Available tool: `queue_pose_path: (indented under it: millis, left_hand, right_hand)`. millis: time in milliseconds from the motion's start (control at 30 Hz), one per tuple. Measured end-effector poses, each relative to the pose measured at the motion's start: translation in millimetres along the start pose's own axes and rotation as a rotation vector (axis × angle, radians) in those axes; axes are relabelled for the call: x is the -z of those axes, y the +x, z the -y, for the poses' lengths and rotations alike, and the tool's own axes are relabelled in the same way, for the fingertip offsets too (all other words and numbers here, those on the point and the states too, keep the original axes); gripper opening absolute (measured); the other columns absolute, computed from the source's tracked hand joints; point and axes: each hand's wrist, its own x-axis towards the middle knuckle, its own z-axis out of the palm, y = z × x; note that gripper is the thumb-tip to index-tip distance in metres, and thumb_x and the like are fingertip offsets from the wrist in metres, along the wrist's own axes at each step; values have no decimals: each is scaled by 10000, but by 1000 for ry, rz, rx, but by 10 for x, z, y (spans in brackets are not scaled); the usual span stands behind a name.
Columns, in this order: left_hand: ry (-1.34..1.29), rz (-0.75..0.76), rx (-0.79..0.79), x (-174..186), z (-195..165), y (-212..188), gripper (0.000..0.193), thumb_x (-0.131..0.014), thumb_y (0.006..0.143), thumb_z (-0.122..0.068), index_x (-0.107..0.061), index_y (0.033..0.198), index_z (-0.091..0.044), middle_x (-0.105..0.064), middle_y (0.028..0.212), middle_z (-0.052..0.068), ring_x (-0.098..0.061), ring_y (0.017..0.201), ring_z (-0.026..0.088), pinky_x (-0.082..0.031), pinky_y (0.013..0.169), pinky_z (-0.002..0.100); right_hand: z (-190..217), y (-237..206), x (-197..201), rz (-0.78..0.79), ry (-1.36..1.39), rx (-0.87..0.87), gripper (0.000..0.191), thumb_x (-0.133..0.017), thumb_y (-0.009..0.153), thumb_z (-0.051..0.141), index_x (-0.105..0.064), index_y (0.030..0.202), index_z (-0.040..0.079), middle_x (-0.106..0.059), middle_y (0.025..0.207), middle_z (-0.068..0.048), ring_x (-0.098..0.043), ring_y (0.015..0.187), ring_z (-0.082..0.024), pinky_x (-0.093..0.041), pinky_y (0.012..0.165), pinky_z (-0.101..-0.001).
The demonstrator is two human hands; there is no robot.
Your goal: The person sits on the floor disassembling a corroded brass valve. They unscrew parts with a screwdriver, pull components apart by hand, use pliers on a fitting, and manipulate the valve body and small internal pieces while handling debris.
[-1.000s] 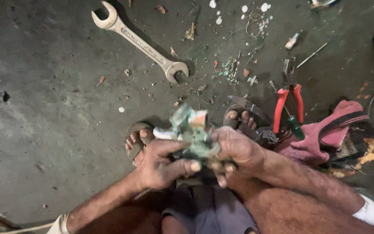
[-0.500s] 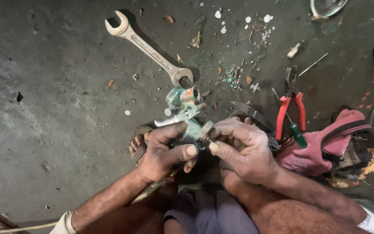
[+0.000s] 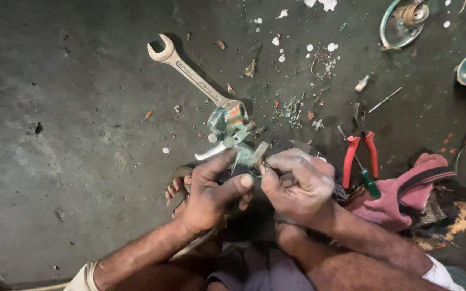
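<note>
A large open-ended wrench (image 3: 194, 75) lies far left on the dark concrete floor (image 3: 66, 140). Red-handled pliers (image 3: 360, 156) and a green-handled screwdriver (image 3: 367, 180) lie right, beside a pink rag (image 3: 411, 188). White crumbs (image 3: 303, 48) scatter far.

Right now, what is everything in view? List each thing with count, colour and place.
metal fitting: one, green-corroded, held in both hands at centre
wrench: one, silver, floor above hands
pliers: one, red handles, right of hands
screwdriver: one, green handle, by pliers
cloth: one, pink, right
round metal part: one, greenish, top right
debris: scattered bits, white and green, floor
left hand: grips fitting
right hand: grips fitting
</note>
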Motion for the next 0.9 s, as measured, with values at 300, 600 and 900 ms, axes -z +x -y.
queue_pose_path:
  millis: [300,600,900]
  left_hand:
    - [84,71,-58,87,-20,-34,402,-709,957,-104,-594,1301,70,-631,763,23,-572,632,85,-467,556,254]
    - [85,71,-5,82,-20,-27,362,-720,934,-113,-630,1239,62,-645,726,27,-564,577,85,-414,490,240]
    - [40,52,-63,87,93,-22,342,-717,957,-100,-617,1230,81,-640,738,35,-577,612,101,-467,540,263]
  right_hand:
    - [113,71,-45,80,18,-155,131,-724,828,-44,-620,877,17,-625,765,-11,-541,623,-18,-453,543,-196]
    - [20,57,-30,97,42,-104,106,-691,816,-40,-608,855,14,-623,801,-18,-502,608,-33,-408,517,-223]
    - [-103,-76,109,275,310,-288,115,-687,828,2,-612,914,4,-629,848,-17,-548,736,-51,-459,638,-220]
